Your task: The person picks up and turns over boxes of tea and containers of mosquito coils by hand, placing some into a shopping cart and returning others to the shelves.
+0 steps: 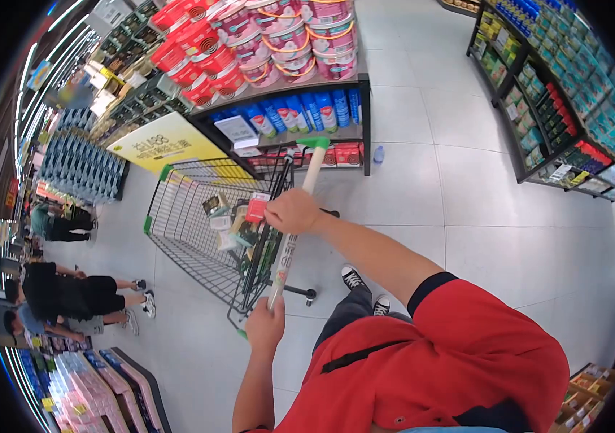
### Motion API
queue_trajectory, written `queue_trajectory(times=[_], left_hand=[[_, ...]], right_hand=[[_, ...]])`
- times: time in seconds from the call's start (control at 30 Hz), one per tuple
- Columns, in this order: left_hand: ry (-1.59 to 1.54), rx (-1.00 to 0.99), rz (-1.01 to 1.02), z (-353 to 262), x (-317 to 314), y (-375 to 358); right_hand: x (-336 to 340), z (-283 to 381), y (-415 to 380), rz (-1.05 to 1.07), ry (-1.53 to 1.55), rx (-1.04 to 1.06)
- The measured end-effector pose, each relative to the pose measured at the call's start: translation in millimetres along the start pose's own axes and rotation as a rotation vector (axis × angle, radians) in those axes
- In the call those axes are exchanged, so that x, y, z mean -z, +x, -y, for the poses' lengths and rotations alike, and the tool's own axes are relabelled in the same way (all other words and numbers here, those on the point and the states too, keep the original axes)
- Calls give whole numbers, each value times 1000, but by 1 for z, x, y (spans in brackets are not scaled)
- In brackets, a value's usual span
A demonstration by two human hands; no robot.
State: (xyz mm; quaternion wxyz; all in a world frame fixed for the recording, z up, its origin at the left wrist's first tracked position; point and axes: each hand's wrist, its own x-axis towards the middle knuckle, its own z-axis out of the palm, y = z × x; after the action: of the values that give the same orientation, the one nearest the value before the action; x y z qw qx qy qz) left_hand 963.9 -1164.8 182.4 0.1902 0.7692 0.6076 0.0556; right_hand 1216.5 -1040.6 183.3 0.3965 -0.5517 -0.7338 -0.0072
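A wire shopping cart with green corner pieces stands before me, its pale handle bar running steeply across the view. Closed round the lower end of the bar is my left hand. My right hand is also closed and lies over the upper part of the bar. At its fingertips is a small red box, which the fingers pinch above the basket. Several small boxes and packets, dark green, white and yellowish, lie inside the cart.
A display shelf with pink tubs and blue bottles stands just beyond the cart. A yellow sign leans beside it. More shelving is at the right. People stand at the left. A small bluish object lies on the floor.
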Motion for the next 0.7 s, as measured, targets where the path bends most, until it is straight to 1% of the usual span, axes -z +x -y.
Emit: queue_trajectory(times=[0.07, 0.2, 0.23, 0.27, 0.33, 0.37, 0.4, 0.43, 0.47, 0.53, 0.57, 0.6, 0.63, 0.67, 0.7], left_hand=[[-57, 1, -48, -1, 0, 3], [-188, 8, -6, -16, 3, 16], [-226, -71, -87, -20, -1, 20], [-263, -149, -172, -27, -2, 27], [-315, -184, -136, -48, 2, 48], [-373, -238, -176, -63, 5, 61], [-431, -295, -217, -75, 7, 76], [-436, -313, -193, -81, 3, 93], [-438, -317, -192, -89, 4, 105], [-462, -326, -166, -107, 5, 121], [-495, -301, -143, -113, 4, 127], [-497, -304, -141, -117, 0, 132], [-504, -263, -91, -118, -5, 135], [-514, -220, -41, -121, -11, 139], [-393, -226, -97, -127, -8, 140]], right_hand=[[-2, -6, 2, -3, 1, 11], [5, -17, 14, 23, 23, 48], [12, -20, 18, 85, 51, 31], [18, -25, 23, 85, 45, 29], [29, -32, 32, 159, 120, 28], [29, -39, 36, 157, 120, 29], [29, -47, 42, 205, 137, 6], [30, -54, 48, 254, 155, -20], [34, -58, 52, 252, 151, -22], [49, -62, 59, 348, 648, -285], [64, -61, 64, 347, 645, -289], [84, -62, 67, 420, 715, -352], [105, -64, 71, 496, 783, -413], [127, -72, 75, 518, 779, -362], [153, -82, 81, 543, 776, -313]])
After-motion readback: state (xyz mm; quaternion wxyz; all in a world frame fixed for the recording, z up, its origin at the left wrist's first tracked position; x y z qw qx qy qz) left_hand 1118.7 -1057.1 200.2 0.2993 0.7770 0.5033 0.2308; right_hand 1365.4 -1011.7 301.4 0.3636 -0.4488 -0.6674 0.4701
